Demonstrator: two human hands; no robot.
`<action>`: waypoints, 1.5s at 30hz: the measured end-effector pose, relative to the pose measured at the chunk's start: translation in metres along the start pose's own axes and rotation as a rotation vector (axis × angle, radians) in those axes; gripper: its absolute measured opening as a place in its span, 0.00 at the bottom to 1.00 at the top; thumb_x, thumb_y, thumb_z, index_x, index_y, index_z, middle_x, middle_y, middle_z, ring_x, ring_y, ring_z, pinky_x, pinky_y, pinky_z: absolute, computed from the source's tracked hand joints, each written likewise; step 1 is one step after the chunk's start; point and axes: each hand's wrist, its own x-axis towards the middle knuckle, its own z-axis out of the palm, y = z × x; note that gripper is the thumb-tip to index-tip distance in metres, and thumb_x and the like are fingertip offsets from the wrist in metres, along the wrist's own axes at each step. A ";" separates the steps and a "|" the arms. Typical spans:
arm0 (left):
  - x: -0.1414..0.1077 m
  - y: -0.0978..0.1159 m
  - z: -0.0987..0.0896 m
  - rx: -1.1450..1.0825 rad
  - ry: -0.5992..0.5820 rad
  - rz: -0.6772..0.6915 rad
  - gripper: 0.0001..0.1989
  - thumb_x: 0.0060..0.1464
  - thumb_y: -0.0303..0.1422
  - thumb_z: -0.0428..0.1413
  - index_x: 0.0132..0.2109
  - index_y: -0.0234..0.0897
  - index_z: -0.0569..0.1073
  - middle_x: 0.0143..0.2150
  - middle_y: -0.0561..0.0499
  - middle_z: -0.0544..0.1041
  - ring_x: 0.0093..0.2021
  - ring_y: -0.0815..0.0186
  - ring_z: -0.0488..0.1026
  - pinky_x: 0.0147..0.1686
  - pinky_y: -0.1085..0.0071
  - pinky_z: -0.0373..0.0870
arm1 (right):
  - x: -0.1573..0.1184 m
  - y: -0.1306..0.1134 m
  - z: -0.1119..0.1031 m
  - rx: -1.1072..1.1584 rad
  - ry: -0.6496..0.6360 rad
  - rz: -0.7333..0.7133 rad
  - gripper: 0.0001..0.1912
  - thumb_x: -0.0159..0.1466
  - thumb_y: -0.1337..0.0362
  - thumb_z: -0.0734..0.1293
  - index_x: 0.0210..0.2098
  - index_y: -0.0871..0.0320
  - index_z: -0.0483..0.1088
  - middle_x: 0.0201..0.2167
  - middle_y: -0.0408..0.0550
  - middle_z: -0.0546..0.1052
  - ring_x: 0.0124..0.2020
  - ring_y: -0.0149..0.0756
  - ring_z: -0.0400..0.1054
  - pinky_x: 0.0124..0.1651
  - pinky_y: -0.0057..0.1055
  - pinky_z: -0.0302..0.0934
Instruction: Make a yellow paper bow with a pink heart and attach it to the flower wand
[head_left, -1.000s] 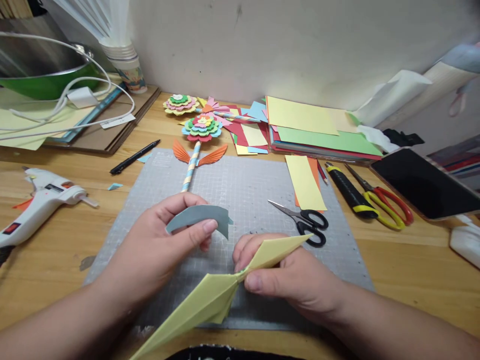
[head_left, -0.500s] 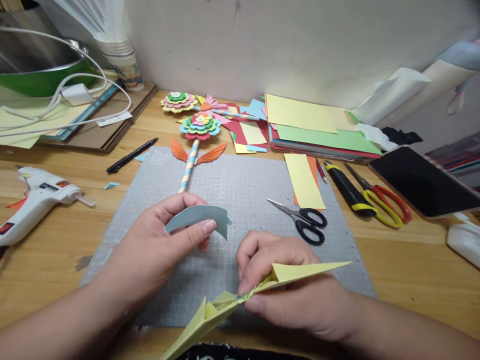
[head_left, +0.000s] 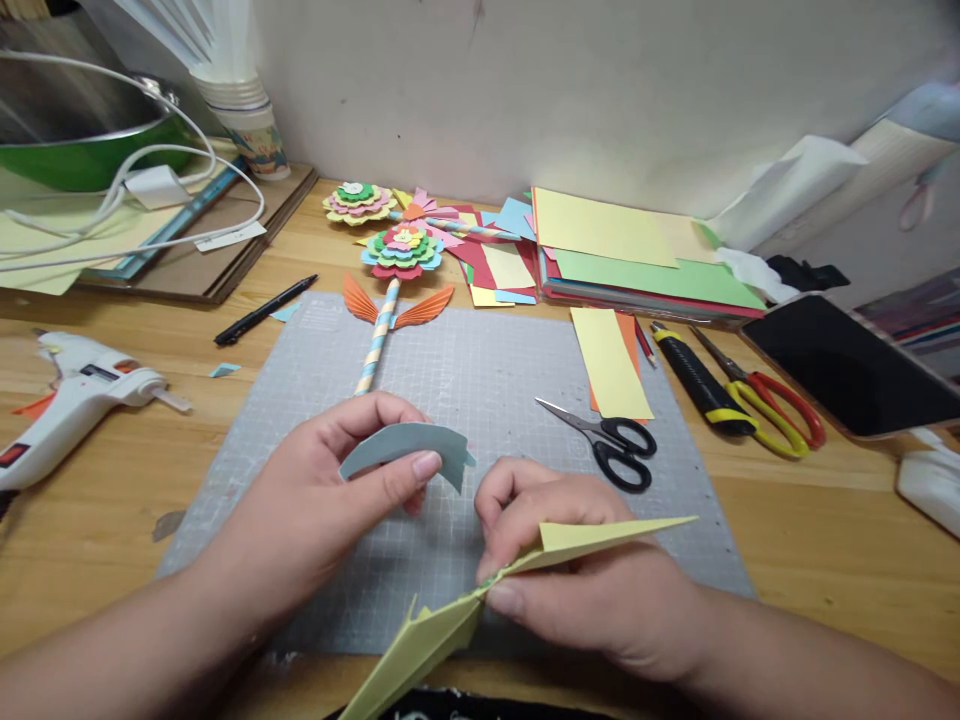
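Note:
A curved strip of pale blue paper [head_left: 405, 447] is pinched between the thumb and fingers of my left hand [head_left: 330, 490], above the grey cutting mat [head_left: 495, 370]. My right hand [head_left: 577, 560] is closed on the middle of a folded yellow paper piece [head_left: 431, 645], whose pointed ends stick out to the right and down to the left. A bit of green shows at its pinched centre. Just beyond my left hand lies a paper flower [head_left: 402, 250] with a striped stem [head_left: 377, 340] and orange pleated leaves [head_left: 424, 307]. Black-handled scissors [head_left: 600, 440] lie beyond my right hand.
A white glue gun [head_left: 97, 385] and a black pen [head_left: 266, 310] lie to the left. On the right are yellow paper strips [head_left: 611, 360], a black-and-yellow cutter [head_left: 701, 380], red-and-yellow-handled scissors [head_left: 784, 410] and a phone [head_left: 855, 365]. Stacked coloured paper [head_left: 652, 280] sits by the wall.
The blue paper strip in my left hand has shifted slightly right and down. In my right hand the yellow paper has tilted a little, so its inner folds show less.

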 end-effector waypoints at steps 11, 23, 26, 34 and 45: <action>-0.006 0.008 0.007 -0.130 -0.153 0.101 0.05 0.49 0.30 0.62 0.31 0.38 0.72 0.29 0.58 0.72 0.28 0.74 0.70 0.29 0.80 0.67 | 0.001 0.008 -0.003 0.182 -0.043 0.253 0.11 0.52 0.62 0.75 0.26 0.60 0.70 0.22 0.38 0.66 0.25 0.26 0.59 0.28 0.25 0.53; -0.005 0.013 0.009 -0.095 -0.263 0.092 0.05 0.49 0.27 0.61 0.29 0.35 0.72 0.27 0.56 0.72 0.29 0.74 0.68 0.28 0.82 0.66 | 0.003 0.007 -0.002 0.400 -0.133 0.237 0.07 0.54 0.67 0.74 0.33 0.58 0.76 0.28 0.39 0.75 0.31 0.28 0.68 0.41 0.28 0.63; -0.004 0.014 0.009 -0.075 -0.301 0.080 0.05 0.49 0.28 0.61 0.28 0.34 0.73 0.27 0.55 0.72 0.28 0.74 0.68 0.28 0.81 0.66 | 0.004 0.006 -0.001 0.405 -0.142 0.235 0.06 0.54 0.67 0.74 0.32 0.58 0.76 0.27 0.39 0.74 0.31 0.28 0.68 0.42 0.29 0.63; -0.003 0.016 0.007 -0.006 -0.329 0.105 0.04 0.49 0.26 0.60 0.27 0.34 0.75 0.28 0.54 0.75 0.30 0.72 0.71 0.31 0.79 0.68 | 0.003 0.008 -0.002 0.416 -0.133 0.242 0.07 0.54 0.69 0.74 0.34 0.57 0.77 0.28 0.40 0.75 0.33 0.28 0.69 0.43 0.28 0.64; -0.003 0.016 0.006 -0.008 -0.409 0.089 0.06 0.52 0.23 0.57 0.29 0.35 0.75 0.30 0.54 0.76 0.30 0.71 0.71 0.31 0.79 0.69 | 0.003 0.004 -0.001 0.385 -0.162 0.290 0.09 0.53 0.66 0.75 0.34 0.58 0.77 0.29 0.41 0.76 0.33 0.30 0.69 0.44 0.30 0.65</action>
